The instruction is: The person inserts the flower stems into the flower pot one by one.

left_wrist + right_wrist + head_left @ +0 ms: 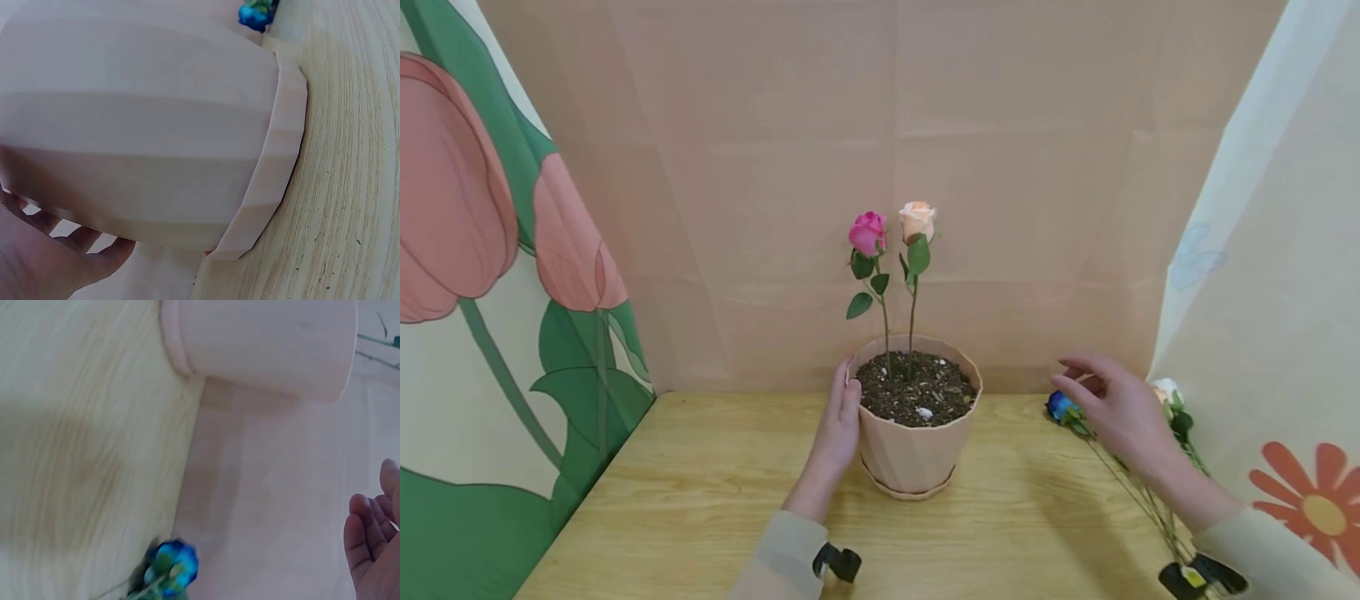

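A pink plant pot (917, 454) full of dark soil (917, 392) stands on a matching saucer (910, 493). In it a magenta rose (868, 234) and a peach rose (917, 221) stand upright on thin leafy stems. My left hand (838, 421) rests along the pot's left side. The left wrist view has those fingers (112, 256) against the outer wall, partly hidden by it. To the right, my right hand (1116, 412) hovers with loosely bent fingers and holds nothing. Below it lies a blue rose (1062, 407), blurred in the right wrist view.
A white rose (1167, 393) lies beside the blue one, its stems reaching toward the table's near right. The wooden table (722, 475) ends at a pinkish backdrop (775, 167). Floral-print panels (467, 375) flank the left and right sides.
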Tool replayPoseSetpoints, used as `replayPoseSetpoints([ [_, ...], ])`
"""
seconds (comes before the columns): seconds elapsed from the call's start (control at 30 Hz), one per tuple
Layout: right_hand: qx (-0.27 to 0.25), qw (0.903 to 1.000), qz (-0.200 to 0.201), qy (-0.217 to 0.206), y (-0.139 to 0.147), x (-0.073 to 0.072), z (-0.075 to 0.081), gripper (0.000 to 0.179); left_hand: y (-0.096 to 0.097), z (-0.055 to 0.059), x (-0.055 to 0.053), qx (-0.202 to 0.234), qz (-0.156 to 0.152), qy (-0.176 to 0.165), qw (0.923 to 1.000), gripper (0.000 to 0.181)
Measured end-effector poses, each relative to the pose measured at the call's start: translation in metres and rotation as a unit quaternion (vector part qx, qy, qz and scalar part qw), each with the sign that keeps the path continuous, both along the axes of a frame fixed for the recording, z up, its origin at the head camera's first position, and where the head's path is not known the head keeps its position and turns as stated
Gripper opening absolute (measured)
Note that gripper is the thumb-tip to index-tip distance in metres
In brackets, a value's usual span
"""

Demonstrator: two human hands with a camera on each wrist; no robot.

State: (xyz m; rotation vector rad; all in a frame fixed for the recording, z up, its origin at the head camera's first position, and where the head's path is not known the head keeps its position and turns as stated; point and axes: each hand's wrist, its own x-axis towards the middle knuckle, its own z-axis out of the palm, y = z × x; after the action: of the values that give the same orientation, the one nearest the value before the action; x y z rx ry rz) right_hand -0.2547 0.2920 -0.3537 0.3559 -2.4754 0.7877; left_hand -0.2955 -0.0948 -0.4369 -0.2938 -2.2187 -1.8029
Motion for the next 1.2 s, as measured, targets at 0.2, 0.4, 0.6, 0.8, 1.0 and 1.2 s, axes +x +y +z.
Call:
replayPoseSetpoints([
  [0.2, 0.022, 0.9993, -0.029, 0.004, 0.03, 0.007, -0.011, 0.036, 0.0, 0.002, 0.002, 0.003, -0.004, 0.006, 1.0, 0.058],
  [0.4, 0.031, 0.9979, -0.045, -0.037, 0.054, 0.015, -0.022, 0.037, -0.001, 0.003, 0.002, 0.004, -0.008, 0.008, 0.9999, 0.058],
  [0.6, 0.052, 0.9948, -0.057, -0.066, 0.071, 0.023, -0.033, 0.037, -0.001, 0.003, 0.002, 0.003, -0.01, 0.01, 0.9999, 0.058],
  [0.8, 0.064, 0.9881, -0.069, -0.122, 0.086, 0.027, -0.041, 0.054, 0.001, 0.002, 0.002, 0.004, -0.007, 0.008, 0.9999, 0.058],
  [1.0, 0.071, 0.9787, -0.074, -0.178, 0.1, 0.026, -0.057, 0.067, 0.001, 0.002, 0.002, 0.006, -0.008, 0.009, 0.9999, 0.057],
  [1.2, 0.071, 0.9737, -0.077, -0.202, 0.104, 0.026, -0.074, 0.07, 0.0, 0.003, 0.001, 0.007, -0.006, 0.002, 1.0, 0.057],
])
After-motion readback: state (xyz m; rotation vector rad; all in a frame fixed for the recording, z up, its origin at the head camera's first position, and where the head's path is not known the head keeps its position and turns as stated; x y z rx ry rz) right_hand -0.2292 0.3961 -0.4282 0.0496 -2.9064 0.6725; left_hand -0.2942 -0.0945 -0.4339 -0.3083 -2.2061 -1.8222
